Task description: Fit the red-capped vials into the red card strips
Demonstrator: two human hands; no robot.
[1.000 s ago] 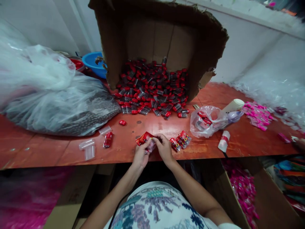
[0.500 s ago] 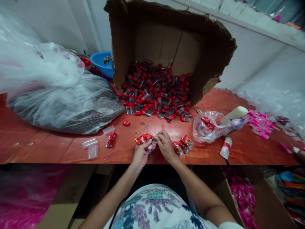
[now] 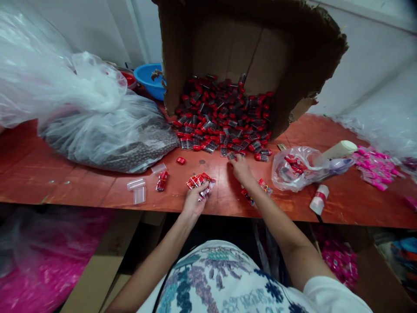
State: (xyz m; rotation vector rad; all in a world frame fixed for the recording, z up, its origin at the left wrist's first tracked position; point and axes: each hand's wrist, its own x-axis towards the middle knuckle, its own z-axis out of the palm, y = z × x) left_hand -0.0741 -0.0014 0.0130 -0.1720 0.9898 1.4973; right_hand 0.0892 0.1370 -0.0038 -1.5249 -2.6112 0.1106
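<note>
My left hand [image 3: 194, 201] is closed around a fanned bunch of red printed plastic packets [image 3: 199, 180] just above the table. My right hand [image 3: 241, 169] reaches to the front edge of a heap of small clear red-capped bottles [image 3: 224, 117] filled with dark beads. Its fingertips are pinched on one small red-capped bottle [image 3: 232, 155], partly hidden by the fingers. Below my right forearm lie more red packets [image 3: 264, 186], partly covered by it. The heap spills out of a torn cardboard box [image 3: 283, 52] tipped on its side.
Left of the box slumps a clear bag of dark beads [image 3: 130, 143], with a blue basin [image 3: 150, 80] behind. Clear empty cases [image 3: 139, 194], a red roll [image 3: 162, 180] and a red cap [image 3: 180, 161] lie at left. At right are a plastic bag [image 3: 289, 178], a white bottle [image 3: 319, 200] and pink pieces [image 3: 374, 167].
My right hand has left the packets by my left hand and moved forward and right to the bottle heap. My left hand still holds the packets. The view has shifted slightly.
</note>
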